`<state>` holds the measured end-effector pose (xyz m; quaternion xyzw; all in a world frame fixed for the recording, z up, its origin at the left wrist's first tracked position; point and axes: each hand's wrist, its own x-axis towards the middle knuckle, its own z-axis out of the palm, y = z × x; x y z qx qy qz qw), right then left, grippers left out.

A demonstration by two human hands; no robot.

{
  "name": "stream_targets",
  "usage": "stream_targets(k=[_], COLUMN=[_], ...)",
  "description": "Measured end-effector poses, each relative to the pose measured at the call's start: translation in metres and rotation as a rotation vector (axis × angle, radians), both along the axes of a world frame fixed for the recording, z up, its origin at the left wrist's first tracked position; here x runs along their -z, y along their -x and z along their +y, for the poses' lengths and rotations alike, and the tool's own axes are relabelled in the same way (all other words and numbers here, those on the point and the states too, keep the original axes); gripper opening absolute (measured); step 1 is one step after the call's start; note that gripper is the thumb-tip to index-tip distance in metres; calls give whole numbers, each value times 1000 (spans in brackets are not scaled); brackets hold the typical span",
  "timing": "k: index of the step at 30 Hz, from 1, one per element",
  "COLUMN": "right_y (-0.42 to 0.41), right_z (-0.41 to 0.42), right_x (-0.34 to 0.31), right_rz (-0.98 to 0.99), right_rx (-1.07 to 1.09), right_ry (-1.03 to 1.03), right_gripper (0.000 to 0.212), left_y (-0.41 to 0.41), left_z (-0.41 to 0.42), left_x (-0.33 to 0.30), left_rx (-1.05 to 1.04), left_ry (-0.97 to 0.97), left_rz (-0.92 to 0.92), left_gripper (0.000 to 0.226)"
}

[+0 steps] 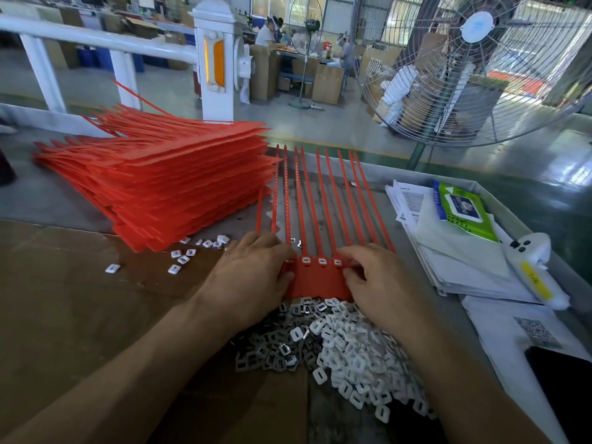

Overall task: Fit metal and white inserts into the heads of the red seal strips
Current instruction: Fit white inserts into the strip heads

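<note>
- 2 hands rest on a row of joined red seal strips [315, 280] lying on the table [80, 200], tails pointing away.
- left hand [253, 277] lies flat, fingers straight, on the heads' left end.
- right hand [374, 280] curls its fingers and pinches the heads' right end.
- 3 white inserts [321, 261] sit in the heads.
- loose metal inserts [272, 350] and white pieces [358, 357] are heaped just near the heads.
- stacked red strips [179, 177] lie to the left.
</note>
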<state>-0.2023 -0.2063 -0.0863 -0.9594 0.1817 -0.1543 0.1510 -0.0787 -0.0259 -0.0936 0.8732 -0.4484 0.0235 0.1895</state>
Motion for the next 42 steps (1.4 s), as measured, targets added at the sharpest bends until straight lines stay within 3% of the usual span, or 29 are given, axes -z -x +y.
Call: stream_targets(k=[15, 26, 32, 42], right_y=[-2, 10, 17, 15], right_z=[4, -23, -29, -27], right_x=[5, -2, -12, -11], right_rz=[4, 76, 193, 230], right_rx=[3, -145, -269, -249], right_ry=[9, -290, -420, -341], right_gripper=[30, 10, 16, 11], left_y=[-3, -2, -2, -3], left_z=[-3, -2, -1, -2], left_x=[2, 8, 8, 9], left_rx=[70, 50, 55, 61], left_ry=[-63, -9, -12, 3], left_rz=[-128, -118, -116, -115], left_gripper=[41, 41, 41, 41])
